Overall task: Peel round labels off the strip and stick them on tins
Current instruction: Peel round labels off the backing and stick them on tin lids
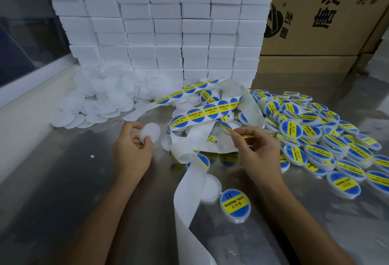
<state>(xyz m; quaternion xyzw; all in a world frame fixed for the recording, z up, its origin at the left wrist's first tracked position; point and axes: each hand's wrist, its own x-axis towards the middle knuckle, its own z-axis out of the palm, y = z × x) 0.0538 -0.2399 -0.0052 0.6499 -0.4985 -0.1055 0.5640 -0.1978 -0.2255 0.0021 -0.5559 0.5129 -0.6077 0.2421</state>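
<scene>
Strip point(202, 113) of labels is snaking across the counter point(63, 180); left hand point(132, 146) fingers are gripping a bare tin point(149, 132), right hand point(254, 146) fingers pinching a peeled label point(226, 125); labelled tins point(328, 138) piling right, white boxes point(160, 22) stacked far

Carton point(328, 18) print & strip point(189, 212) end cut off.

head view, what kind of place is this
Probably a small packing or labelling workshop: a wall of stacked white boxes, a printed carton, and a heap of labelled tins on a steel table.
</scene>
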